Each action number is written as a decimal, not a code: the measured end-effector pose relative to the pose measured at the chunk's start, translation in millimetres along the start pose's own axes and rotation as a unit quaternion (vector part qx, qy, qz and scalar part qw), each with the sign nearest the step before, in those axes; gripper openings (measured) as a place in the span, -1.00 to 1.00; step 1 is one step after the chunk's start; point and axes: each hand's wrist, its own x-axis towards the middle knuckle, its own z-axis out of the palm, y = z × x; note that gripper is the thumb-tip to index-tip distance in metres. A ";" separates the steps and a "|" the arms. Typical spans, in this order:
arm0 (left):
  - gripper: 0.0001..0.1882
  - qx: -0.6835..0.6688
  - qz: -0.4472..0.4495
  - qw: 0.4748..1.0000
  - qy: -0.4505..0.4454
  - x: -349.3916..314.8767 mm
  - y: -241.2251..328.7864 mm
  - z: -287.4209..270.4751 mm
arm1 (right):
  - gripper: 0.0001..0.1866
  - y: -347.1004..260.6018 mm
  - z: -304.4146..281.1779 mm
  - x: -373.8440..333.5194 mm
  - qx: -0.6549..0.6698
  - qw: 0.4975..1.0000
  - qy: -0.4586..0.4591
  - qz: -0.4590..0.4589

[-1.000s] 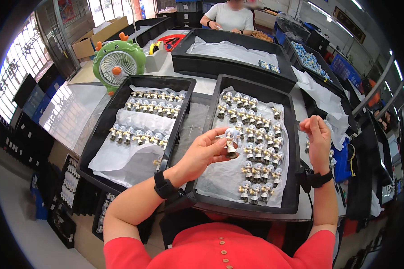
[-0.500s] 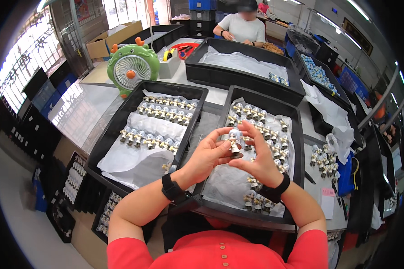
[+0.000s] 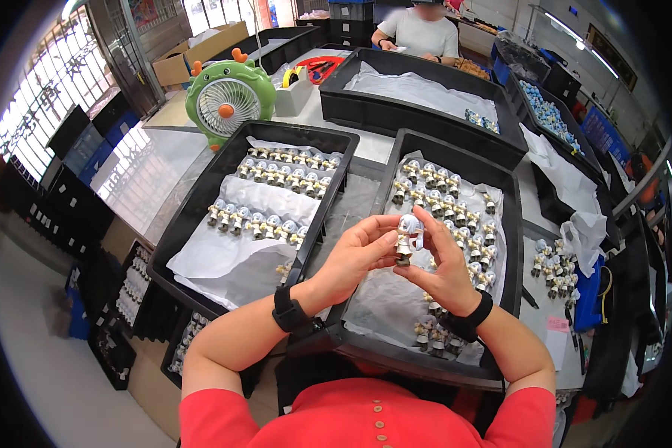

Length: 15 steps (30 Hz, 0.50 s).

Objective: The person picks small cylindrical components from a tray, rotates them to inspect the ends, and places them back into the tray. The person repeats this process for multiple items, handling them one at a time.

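Between my two hands, above the right-hand black tray (image 3: pixel 509 299), a small figurine (image 3: pixel 406 239) with pale hair, a white and gold outfit and a dark base stands upright. My left hand (image 3: pixel 362 250) pinches it from its left side with thumb and fingers. My right hand (image 3: pixel 448 269) curves around its right side, fingertips at the head and thumb near the base. Beneath my hands, rows of similar figurines (image 3: pixel 455 209) lie on white sheeting in that tray. The left-hand black tray (image 3: pixel 179 213) holds more rows of them, with white sheets between.
A green animal-shaped fan (image 3: pixel 228 101) stands behind the left tray. Another large black tray (image 3: pixel 396 108) lies beyond, with a co-worker (image 3: pixel 418 37) behind it. Loose figurines (image 3: pixel 554 269), a blue pouch (image 3: pixel 591 302) and a dark pen-like tool (image 3: pixel 530 297) lie at the right.
The figurine has turned between my fingers, from facing me to a more sideways angle. My hands have stayed around it, and the whole view has shifted slightly.
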 end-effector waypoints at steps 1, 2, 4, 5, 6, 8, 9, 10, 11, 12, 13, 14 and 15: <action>-0.54 0.009 0.001 1.000 0.010 -0.6 1.0 1.2 | -0.12 -3.2 -1.0 1.7 -0.027 1.000 0.003 -0.010; -0.54 0.019 0.001 1.000 0.020 -1.1 1.5 2.0 | -0.12 -8.3 -2.5 3.5 -0.053 0.998 0.006 -0.021; -0.53 0.049 0.010 0.999 0.010 0.2 0.0 1.8 | -0.13 -13.5 -4.4 4.9 -0.103 0.994 0.010 -0.042; -0.53 0.064 0.014 0.998 0.005 0.4 -0.3 1.5 | -0.13 -14.5 -4.9 4.9 -0.124 0.991 0.010 -0.053; -0.52 0.064 0.013 0.998 -0.002 0.1 0.1 2.4 | -0.13 -15.0 -5.3 4.4 -0.146 0.987 0.009 -0.064; -0.51 0.064 0.012 0.998 -0.017 -0.5 2.0 4.0 | -0.14 -15.2 -5.0 4.0 -0.159 0.984 0.003 -0.075; -0.50 0.065 0.011 0.997 -0.029 0.1 1.5 3.6 | -0.14 -15.4 -4.7 3.7 -0.166 0.983 0.000 -0.080; -0.49 0.067 0.011 0.997 -0.041 1.1 0.3 2.5 | -0.14 -15.4 -3.9 3.2 -0.174 0.980 0.005 -0.094; -0.48 0.069 0.010 0.996 -0.053 1.8 -0.7 1.8 | -0.15 -15.2 -2.6 2.6 -0.182 0.977 0.009 -0.108; -0.48 0.065 0.008 0.996 -0.058 1.8 -1.6 1.7 | -0.15 -15.0 -1.3 2.5 -0.189 0.974 0.014 -0.122; -0.48 0.062 0.005 0.996 -0.063 1.8 -2.4 1.8 | -0.16 -15.7 -0.8 2.9 -0.190 0.973 0.014 -0.133; -0.47 0.059 0.002 0.996 -0.069 1.5 -2.8 1.7 | -0.17 -16.9 -0.6 3.4 -0.190 0.971 0.015 -0.143; -0.48 0.056 0.005 0.996 -0.071 1.2 -1.9 3.0 | -0.18 -17.8 -1.1 3.2 -0.192 0.969 0.017 -0.153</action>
